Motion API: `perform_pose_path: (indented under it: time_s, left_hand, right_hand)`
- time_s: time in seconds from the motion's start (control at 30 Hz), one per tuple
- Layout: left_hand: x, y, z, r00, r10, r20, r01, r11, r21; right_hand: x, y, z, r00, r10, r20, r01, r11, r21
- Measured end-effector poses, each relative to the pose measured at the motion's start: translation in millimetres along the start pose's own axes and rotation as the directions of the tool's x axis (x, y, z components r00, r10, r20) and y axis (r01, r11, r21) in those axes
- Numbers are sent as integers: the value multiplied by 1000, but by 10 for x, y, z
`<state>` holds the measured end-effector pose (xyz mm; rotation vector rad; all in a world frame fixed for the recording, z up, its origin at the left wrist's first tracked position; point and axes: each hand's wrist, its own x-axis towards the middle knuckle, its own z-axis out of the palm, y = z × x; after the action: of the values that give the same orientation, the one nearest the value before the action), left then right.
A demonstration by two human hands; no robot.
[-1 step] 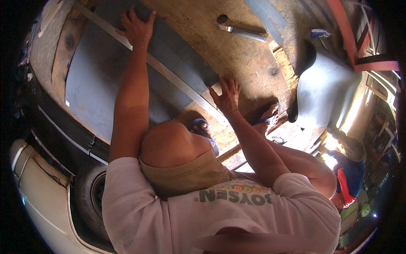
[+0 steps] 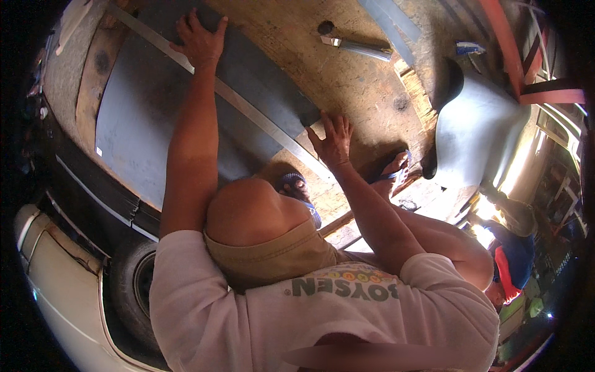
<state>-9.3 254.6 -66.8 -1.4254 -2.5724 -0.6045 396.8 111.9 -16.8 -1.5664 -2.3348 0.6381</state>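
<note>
A flat dark-grey sheet (image 2: 142, 118) lies on a worn plywood board, with a long metal straightedge (image 2: 248, 111) laid slantwise across it. My left hand (image 2: 201, 42) rests on the far part of the sheet beside the straightedge, fingers spread. At the sheet's near right corner is my right hand (image 2: 334, 141), its fingers apart and fingertips down by the edge. A small dark patch or piece (image 2: 308, 118) shows at that corner; I cannot tell which. Neither hand appears to grip anything.
On the plywood (image 2: 365, 93) lies a long silvery tool (image 2: 359, 49). Grey strips (image 2: 393, 28) lie at the far side, and a curved grey sheet (image 2: 474, 133) stands at right near red bars (image 2: 502, 43). A tyre (image 2: 133, 291) and pale car body (image 2: 59, 291) are at left. Another person (image 2: 511, 260) is at right.
</note>
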Motion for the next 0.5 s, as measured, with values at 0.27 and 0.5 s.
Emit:
perform_pose_path:
  time_s: [0.27,0.5]
  left_hand:
    - [285,33,-217,996,-26,83,14,989,145]
    - [97,305,-443,976,-111,189,90,989,113]
  right_hand:
    - [173,-24,74,999,-13,-42,16,997,78]
    - [-145,-74,-235,999,31,-13,-32,998,-59]
